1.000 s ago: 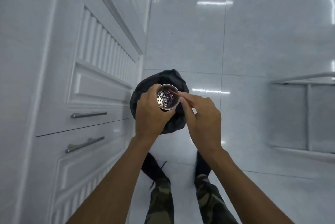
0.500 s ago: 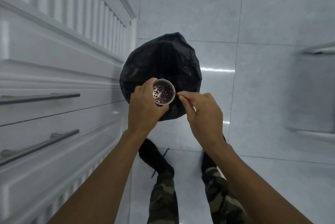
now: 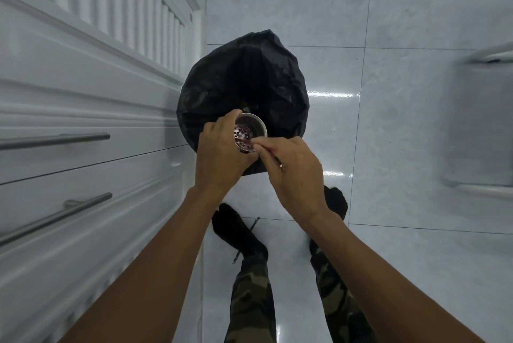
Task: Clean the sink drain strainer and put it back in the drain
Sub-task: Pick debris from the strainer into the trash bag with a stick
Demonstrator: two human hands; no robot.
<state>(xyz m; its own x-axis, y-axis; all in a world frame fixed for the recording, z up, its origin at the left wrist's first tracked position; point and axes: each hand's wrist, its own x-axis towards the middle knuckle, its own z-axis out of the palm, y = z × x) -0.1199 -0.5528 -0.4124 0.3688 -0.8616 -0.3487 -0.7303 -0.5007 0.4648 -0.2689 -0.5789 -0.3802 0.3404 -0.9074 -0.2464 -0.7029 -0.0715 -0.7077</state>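
Observation:
My left hand (image 3: 219,154) grips a round metal sink strainer (image 3: 249,131) with a perforated bottom, held over a bin lined with a black bag (image 3: 244,84). Dark reddish residue lies inside the cup. My right hand (image 3: 291,173) is pinched on a thin stick whose tip rests at the strainer's rim; most of the stick is hidden by the fingers. The sink and its drain are out of view.
White cabinet fronts with metal bar handles (image 3: 55,138) run along the left. The floor (image 3: 402,148) is glossy pale tile. A white metal frame (image 3: 483,190) stands at the right. My legs and dark shoes (image 3: 236,231) are below the hands.
The view has dropped closer over the bag. My right hand has drawn in toward the strainer, its fingertips now at the rim. My left hand keeps its hold.

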